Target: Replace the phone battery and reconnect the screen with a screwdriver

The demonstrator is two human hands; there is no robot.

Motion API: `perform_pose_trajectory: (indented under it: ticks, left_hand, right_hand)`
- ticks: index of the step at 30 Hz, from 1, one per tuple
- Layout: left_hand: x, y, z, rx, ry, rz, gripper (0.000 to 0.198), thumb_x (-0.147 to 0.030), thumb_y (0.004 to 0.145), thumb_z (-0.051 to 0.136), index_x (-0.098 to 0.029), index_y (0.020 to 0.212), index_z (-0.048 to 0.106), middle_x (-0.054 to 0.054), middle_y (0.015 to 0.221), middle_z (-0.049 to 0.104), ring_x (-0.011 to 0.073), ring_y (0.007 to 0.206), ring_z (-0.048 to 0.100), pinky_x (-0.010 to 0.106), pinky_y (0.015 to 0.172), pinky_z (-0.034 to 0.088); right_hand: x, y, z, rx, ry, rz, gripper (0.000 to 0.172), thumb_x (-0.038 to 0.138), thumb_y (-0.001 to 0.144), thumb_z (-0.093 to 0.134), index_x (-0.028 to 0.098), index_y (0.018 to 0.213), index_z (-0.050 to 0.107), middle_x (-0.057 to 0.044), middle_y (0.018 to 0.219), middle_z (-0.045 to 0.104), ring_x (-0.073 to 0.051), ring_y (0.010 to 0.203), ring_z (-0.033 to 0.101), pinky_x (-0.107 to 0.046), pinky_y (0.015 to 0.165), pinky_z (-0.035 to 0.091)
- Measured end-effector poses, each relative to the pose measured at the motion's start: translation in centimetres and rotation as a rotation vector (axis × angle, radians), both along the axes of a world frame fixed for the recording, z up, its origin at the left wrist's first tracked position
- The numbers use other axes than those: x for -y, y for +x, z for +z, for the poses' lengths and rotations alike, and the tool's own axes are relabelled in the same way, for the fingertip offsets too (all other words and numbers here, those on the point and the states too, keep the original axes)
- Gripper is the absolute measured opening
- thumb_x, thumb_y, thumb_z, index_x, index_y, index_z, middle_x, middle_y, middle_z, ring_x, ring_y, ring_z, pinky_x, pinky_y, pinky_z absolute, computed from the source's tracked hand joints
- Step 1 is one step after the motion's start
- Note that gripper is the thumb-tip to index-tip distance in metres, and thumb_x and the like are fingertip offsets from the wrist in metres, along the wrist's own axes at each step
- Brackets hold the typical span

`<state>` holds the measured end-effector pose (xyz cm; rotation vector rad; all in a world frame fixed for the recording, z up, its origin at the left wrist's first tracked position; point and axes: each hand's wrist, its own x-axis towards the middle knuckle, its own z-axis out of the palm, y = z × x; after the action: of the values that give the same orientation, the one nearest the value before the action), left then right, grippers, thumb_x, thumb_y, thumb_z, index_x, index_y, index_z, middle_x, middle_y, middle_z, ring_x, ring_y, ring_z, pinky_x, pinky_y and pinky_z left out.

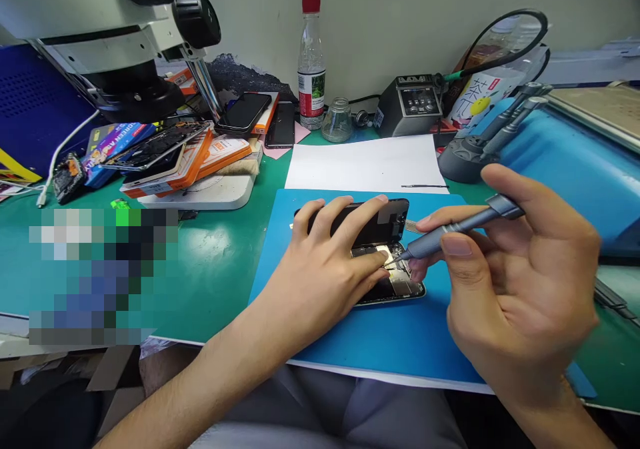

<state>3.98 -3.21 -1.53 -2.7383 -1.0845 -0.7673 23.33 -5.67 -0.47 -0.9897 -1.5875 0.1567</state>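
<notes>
An opened smartphone lies on a blue mat, its black screen panel lifted and propped behind the body. My left hand lies flat over the phone, fingers spread and pressing on the screen panel and the body. My right hand is closed round a grey precision screwdriver. The tool's tip touches the phone's exposed inner parts beside my left fingertips.
A microscope hangs over the left side above stacked phones and orange boxes. A water bottle, small glass jar, soldering station and tool stand line the back. White paper lies behind the mat.
</notes>
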Motion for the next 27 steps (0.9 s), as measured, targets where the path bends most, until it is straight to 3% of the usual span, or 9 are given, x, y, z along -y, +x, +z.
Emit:
perform_pose_trajectory:
  ticks: [5, 7, 10, 14, 22, 27]
  left_hand:
    - [0.0, 0.0, 0.1, -0.005, -0.011, 0.010, 0.029, -0.041, 0.110, 0.054, -0.033, 0.117, 0.081, 0.003, 0.173, 0.041, 0.0340, 0.151, 0.042, 0.059, 0.124, 0.028]
    - [0.0, 0.0, 0.1, -0.007, -0.017, 0.009, 0.028, -0.040, 0.110, 0.055, -0.034, 0.119, 0.081, 0.002, 0.174, 0.041, 0.0338, 0.151, 0.041, 0.059, 0.124, 0.028]
    - [0.0, 0.0, 0.1, -0.003, -0.028, 0.003, 0.026, -0.038, 0.109, 0.056, -0.035, 0.120, 0.080, 0.002, 0.174, 0.040, 0.0334, 0.153, 0.040, 0.058, 0.125, 0.027]
    - [0.0, 0.0, 0.1, -0.002, -0.030, 0.000, 0.028, -0.039, 0.109, 0.055, -0.034, 0.117, 0.081, 0.002, 0.174, 0.040, 0.0333, 0.152, 0.040, 0.058, 0.126, 0.026]
    - [0.0, 0.0, 0.2, -0.001, -0.035, 0.003, 0.029, -0.040, 0.109, 0.055, -0.035, 0.121, 0.081, 0.002, 0.174, 0.041, 0.0334, 0.153, 0.040, 0.059, 0.126, 0.026]
    - [0.1, 0.0, 0.2, -0.001, -0.029, 0.002, 0.028, -0.039, 0.109, 0.056, -0.035, 0.121, 0.081, 0.002, 0.173, 0.042, 0.0336, 0.152, 0.041, 0.059, 0.126, 0.027]
  right_hand:
    - [-0.4, 0.4, -0.3, 0.028, 0.083, -0.130, 0.065, 0.015, 0.099, 0.066, 0.038, 0.158, 0.050, -0.008, 0.121, 0.071, -0.020, 0.084, 0.074, -0.032, 0.053, 0.062]
    - [-0.4, 0.6, -0.6, 0.085, 0.047, -0.159, 0.067, 0.017, 0.098, 0.067, 0.035, 0.160, 0.049, -0.011, 0.126, 0.072, -0.022, 0.090, 0.076, -0.037, 0.061, 0.066]
    - [-0.2, 0.8, -1.2, 0.185, -0.004, -0.139, 0.069, 0.015, 0.098, 0.067, 0.033, 0.161, 0.047, -0.013, 0.140, 0.070, -0.025, 0.100, 0.078, -0.045, 0.080, 0.070]
    - [0.1, 0.7, -1.6, 0.247, -0.010, -0.085, 0.072, 0.011, 0.097, 0.066, 0.032, 0.163, 0.044, -0.011, 0.150, 0.067, -0.023, 0.104, 0.078, -0.041, 0.084, 0.071]
    - [0.0, 0.5, -1.6, 0.248, -0.064, -0.089, 0.067, 0.015, 0.100, 0.066, 0.031, 0.162, 0.046, -0.010, 0.146, 0.069, -0.024, 0.102, 0.077, -0.043, 0.086, 0.069]
    - [0.1, 0.5, -1.0, 0.324, -0.014, -0.131, 0.064, 0.016, 0.099, 0.069, 0.033, 0.158, 0.052, -0.006, 0.138, 0.073, -0.020, 0.088, 0.076, -0.037, 0.080, 0.066]
